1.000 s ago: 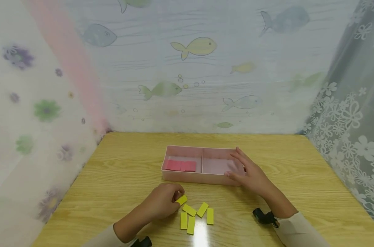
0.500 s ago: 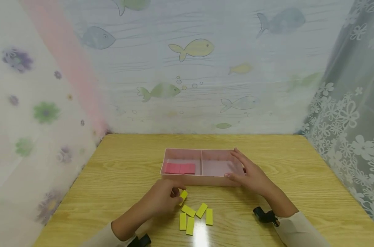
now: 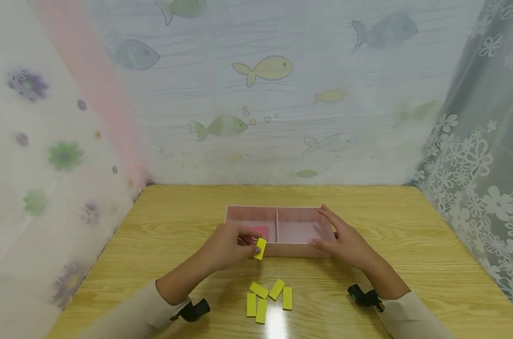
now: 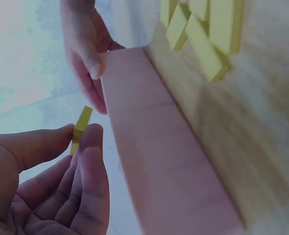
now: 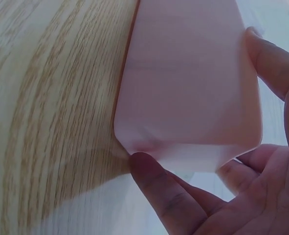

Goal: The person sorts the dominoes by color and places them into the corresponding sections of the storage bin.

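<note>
The left hand (image 3: 231, 247) pinches a yellow block (image 3: 260, 248) between thumb and fingers, the gap narrow; the right hand (image 3: 345, 239), fingers spread wide, grips the right end of the pink box (image 3: 294, 250). Half a second ago the block was lower, close to five other yellow blocks (image 3: 261, 310) on the surface (image 3: 175, 212); now it is raised near the box's front wall. The left forearm (image 3: 184, 278) and right forearm (image 3: 385, 280) slant inward.
</note>
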Motion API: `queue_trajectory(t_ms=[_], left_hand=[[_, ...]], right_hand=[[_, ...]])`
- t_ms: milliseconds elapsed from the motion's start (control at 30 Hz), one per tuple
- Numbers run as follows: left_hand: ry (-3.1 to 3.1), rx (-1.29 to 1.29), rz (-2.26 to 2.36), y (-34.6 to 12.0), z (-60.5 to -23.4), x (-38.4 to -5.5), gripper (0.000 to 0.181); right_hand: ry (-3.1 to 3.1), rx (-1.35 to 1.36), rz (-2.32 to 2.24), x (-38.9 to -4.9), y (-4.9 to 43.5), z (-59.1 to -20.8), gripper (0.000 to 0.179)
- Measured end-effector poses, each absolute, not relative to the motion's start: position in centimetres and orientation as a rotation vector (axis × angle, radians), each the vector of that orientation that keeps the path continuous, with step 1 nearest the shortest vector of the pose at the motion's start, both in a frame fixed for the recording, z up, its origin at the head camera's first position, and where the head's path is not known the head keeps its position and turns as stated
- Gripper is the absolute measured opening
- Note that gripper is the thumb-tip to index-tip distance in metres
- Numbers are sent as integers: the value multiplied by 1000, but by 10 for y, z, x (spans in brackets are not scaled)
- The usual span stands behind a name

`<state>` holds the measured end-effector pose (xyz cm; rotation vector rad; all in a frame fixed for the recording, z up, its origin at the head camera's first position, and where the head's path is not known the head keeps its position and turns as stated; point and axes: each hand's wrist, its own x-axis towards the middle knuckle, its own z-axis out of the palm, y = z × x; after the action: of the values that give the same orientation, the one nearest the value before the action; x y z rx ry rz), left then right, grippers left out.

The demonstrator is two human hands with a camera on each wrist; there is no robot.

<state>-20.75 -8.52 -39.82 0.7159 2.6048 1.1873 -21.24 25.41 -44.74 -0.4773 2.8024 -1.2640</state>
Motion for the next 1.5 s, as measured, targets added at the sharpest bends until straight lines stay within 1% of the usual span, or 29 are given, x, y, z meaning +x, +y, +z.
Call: queue_trajectory(t_ms=[233,467,767,967,1233,1500], left_hand=[[2470,682,1320,-77,-382,-226,23],[2316,528,1427,-65,-373,-240,27],[2227,406,1530,-31,-379,-268,31],[2236,327,1510,-6,-381,-281,23],[2234,302,1487,19,-379,-296,14],[2249,294,1448,38,-374,-298,9]], right_hand=[[2830,-445,-1226,-211,254,-447,99],[2839,-404,-1208,-213,253,-447,101],[2849,-408,-1205,-212,257,-447,98],[2820,-420,-1234,-212,254,-447,98],[2815,-381,-1215,-211,254,-449,99],[2815,-401,-1216,-213,255,-447,99]])
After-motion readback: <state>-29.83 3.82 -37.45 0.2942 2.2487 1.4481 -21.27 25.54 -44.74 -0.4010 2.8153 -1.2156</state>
